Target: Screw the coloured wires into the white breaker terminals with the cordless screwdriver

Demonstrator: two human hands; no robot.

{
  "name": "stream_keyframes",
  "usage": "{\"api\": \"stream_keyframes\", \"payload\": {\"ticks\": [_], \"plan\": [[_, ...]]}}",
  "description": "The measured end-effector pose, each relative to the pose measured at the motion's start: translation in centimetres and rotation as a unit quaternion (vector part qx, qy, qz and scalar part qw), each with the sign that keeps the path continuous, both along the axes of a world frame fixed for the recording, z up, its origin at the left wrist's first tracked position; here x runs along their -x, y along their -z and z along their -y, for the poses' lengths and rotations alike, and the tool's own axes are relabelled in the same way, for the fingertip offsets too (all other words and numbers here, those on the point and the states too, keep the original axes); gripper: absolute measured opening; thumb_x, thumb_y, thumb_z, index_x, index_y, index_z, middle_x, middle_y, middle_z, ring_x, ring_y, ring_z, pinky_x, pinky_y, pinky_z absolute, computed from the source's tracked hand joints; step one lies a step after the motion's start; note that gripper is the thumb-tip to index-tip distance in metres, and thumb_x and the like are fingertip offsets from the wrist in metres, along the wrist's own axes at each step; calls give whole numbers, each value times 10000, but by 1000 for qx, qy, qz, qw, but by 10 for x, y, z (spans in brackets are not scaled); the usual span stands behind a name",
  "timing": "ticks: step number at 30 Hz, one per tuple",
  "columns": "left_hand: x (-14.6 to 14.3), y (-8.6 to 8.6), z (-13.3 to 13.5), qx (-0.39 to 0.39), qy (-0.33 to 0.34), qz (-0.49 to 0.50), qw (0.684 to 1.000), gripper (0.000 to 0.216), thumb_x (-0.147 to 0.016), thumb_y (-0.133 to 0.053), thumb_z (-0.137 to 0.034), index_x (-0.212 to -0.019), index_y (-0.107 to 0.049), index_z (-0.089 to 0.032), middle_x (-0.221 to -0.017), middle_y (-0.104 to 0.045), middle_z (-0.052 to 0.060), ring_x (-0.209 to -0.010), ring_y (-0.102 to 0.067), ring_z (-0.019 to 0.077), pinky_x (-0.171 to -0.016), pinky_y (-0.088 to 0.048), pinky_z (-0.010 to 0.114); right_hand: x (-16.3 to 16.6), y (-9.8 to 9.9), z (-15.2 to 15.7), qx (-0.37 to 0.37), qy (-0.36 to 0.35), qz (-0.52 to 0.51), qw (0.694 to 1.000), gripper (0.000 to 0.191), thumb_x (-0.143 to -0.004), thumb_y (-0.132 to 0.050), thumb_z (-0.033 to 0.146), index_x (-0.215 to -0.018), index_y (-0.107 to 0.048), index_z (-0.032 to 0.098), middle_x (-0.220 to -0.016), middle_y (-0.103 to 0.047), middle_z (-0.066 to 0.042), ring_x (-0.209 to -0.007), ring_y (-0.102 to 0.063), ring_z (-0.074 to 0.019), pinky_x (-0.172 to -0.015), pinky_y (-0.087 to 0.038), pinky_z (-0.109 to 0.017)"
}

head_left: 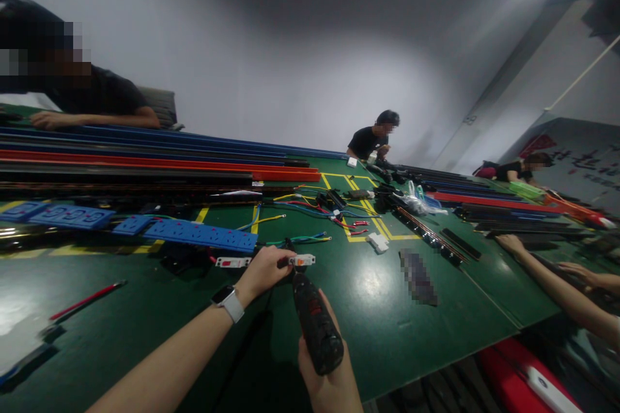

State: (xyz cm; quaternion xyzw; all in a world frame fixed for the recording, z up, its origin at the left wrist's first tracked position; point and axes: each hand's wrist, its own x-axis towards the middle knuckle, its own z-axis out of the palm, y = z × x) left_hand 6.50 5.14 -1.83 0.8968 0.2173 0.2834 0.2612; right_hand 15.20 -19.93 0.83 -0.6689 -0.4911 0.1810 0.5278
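My right hand (334, 377) is wrapped round a black power screwdriver (316, 326), its tip angled up and away from me. The tip meets the near side of a small white circuit breaker (305, 260) with an orange switch. Closed fingers of my left hand (264, 271), below a watch on the wrist, grip the left end of that breaker. A second white breaker with a red switch (233, 262) lies just left of my left hand. Behind it runs a blue socket strip (201, 235), and green and yellow wires (310, 239) with ring ends lie beyond my fingers.
Long black, blue and red rails (159, 166) cover the back of the green table (368, 297). A phone-like dark slab (417, 276) and a white block (378, 242) lie to the right. Several people sit around; a co-worker's arm (547, 281) reaches in from the right.
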Motion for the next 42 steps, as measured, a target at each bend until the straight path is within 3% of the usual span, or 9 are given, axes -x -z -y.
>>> {"api": "stream_keyframes", "payload": {"ticks": [18,27,31,35,42], "plan": [[0,4,-1,-7,-8,2,1000,268,-898,-655,-260,-1136,-772,-297,-1082,-788,23,-890,-687,191,-866,-479,307,-2,2,0,-1,-6,26,1000,764,-893,-607,155,-1593,-330,284,-1517,-560,-70,-1375,-556,-287,-1156,-432,-430],[-2,4,-7,3,-1,10,1000,258,-899,-648,-265,-1124,-771,-290,-1090,-787,25,-908,-702,196,-859,-497,303,1,-3,-3,6,-25,13,1000,775,-924,-584,142,-1611,-256,287,-1527,-540,-65,-1381,-545,-236,-1165,-420,-353],[-4,9,-14,11,7,17,1000,264,-910,-637,-283,-1143,-761,-280,-1106,-784,27,-955,-705,199,-901,-507,306,0,0,-11,13,-28,-3,1000,806,-902,-613,136,-1612,-255,266,-1489,-572,-77,-1344,-572,-235,-1154,-429,-353],[-8,15,-20,8,-6,12,1000,271,-925,-620,-290,-1159,-755,-271,-1108,-784,33,-976,-700,207,-933,-506,322,-4,6,-19,18,-20,-11,1000,773,-929,-585,165,-1608,-243,301,-1547,-505,-56,-1417,-489,-227,-1202,-356,-381],[-10,16,-21,6,-25,14,1000,264,-932,-606,-280,-1148,-757,-295,-1116,-780,21,-966,-699,216,-923,-511,338,-5,11,-27,16,-26,-17,999,779,-929,-588,162,-1607,-233,312,-1549,-490,-63,-1439,-461,-242,-1209,-349,-430]]}}
